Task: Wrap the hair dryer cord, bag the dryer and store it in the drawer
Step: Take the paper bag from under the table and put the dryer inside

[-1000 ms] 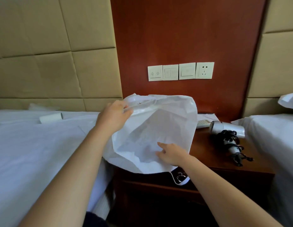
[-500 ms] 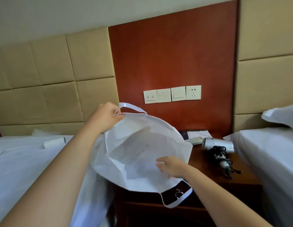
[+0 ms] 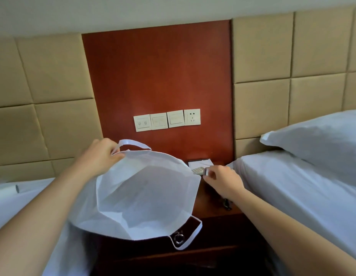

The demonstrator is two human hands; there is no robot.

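Left grip (image 3: 101, 156) pinches the limp white tote bag (image 3: 145, 196) rim at 10 o'clock, holding the mouth open. Right grip (image 3: 223, 181) covers the hair dryer (image 3: 206, 172) on the worktop (image 3: 212, 207), 3 o'clock of the bag. Can't tell if it's clamped. Dryer is likely rigid, slick and weighty, so take the handle and trap the cord (image 3: 226, 204).

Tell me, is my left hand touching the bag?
Touching. The head view shows the left hand pinching the bag at its rim beside the upper handle, thumb and fingers closed on the fabric.
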